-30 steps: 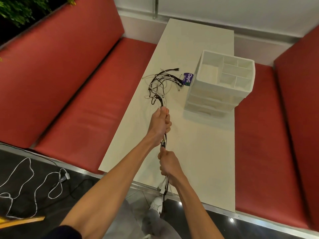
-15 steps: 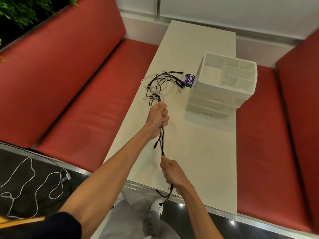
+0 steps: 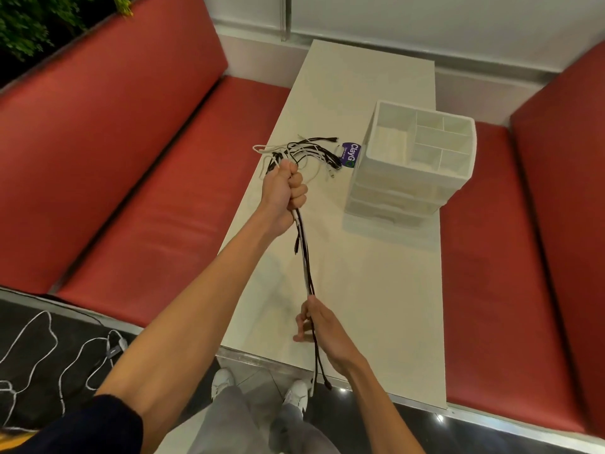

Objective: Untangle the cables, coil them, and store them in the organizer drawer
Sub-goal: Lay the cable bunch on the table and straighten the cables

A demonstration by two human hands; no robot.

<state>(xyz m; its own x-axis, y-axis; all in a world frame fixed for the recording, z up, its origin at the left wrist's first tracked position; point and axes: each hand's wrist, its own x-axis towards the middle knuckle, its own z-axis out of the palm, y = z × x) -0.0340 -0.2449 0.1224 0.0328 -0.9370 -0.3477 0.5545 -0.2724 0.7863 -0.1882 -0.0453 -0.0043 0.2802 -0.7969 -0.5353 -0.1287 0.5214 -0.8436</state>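
A tangle of black and white cables (image 3: 302, 152) lies on the white table (image 3: 366, 273), left of the white organizer (image 3: 412, 172). My left hand (image 3: 284, 191) grips the bunch in a fist just below the tangle. From that fist a straight strand of black and white cable (image 3: 304, 257) runs down to my right hand (image 3: 322, 326), which pinches it near the table's front edge. The cable ends (image 3: 322, 375) hang past the edge below that hand. The organizer has open top compartments and stacked drawers, all closed.
A purple label card (image 3: 351, 155) lies between the tangle and the organizer. Red benches (image 3: 147, 178) flank the table on both sides. White and black cords (image 3: 59, 358) trail on the dark floor at lower left. My shoes (image 3: 222, 383) stand at the table's front edge.
My left hand has slid up the cables towards the tangle while my right hand stays low, so the stretched strand between them is longer. The tangle has bunched up smaller.
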